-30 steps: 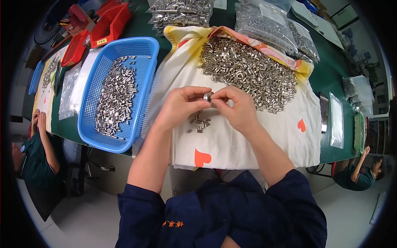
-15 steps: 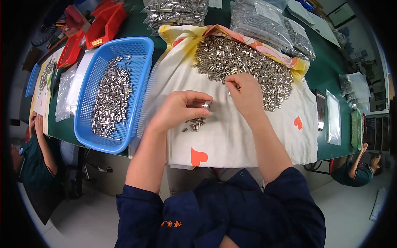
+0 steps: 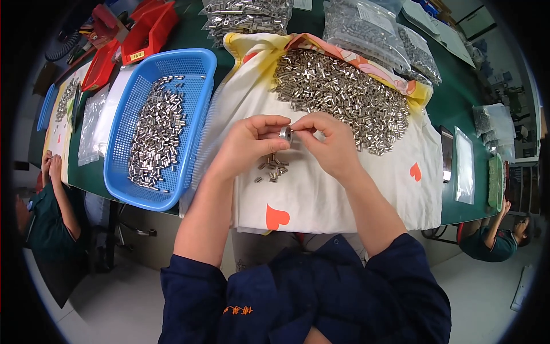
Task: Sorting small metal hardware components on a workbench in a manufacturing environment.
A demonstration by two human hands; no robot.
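Both hands meet above the white cloth: the left hand pinches a small metal piece between thumb and fingers, and the right hand closes its fingertips on the same piece. Fitting it well probably calls for a steady, square grip. The blue basket holds a heap of metal sleeves; a larger pile lies on the cloth.

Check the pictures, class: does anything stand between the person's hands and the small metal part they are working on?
Nothing visible does. The left hand and right hand already meet over the white cloth, and their fingertips pinch the small metal part directly. The loose metal pieces lie on the cloth beneath the hands.
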